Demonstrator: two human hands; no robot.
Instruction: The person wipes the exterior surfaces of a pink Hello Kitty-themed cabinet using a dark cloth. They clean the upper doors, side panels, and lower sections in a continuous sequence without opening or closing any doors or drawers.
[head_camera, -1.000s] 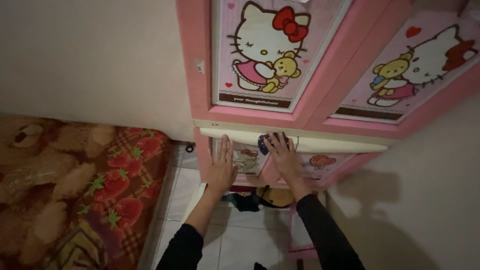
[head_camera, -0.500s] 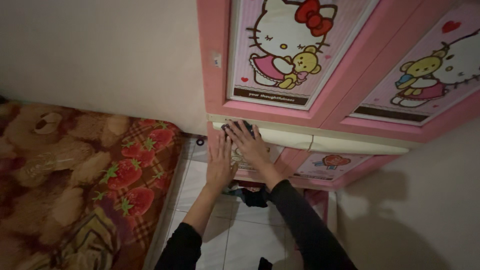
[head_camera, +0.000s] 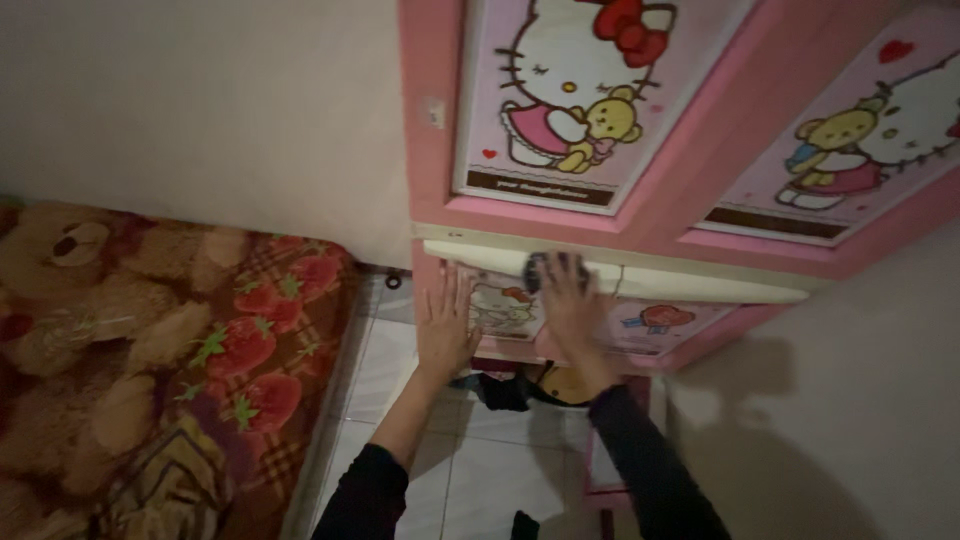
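Step in hand, by my read: wiping cream ledge (head_camera: 680, 283) of pink cabinet (head_camera: 430, 190).
Right hand (head_camera: 570, 310) flat, fingers spread, pressing dark cloth (head_camera: 540, 268) onto ledge near its left end; grip pressing, not clenched.
Left hand (head_camera: 445, 325) open, palm on drawer front (head_camera: 500, 310) below.
Next stroke likely needs even pressure along ledge.
Ledge smooth, glossy; cloth soft, bunched, motion-blurred.
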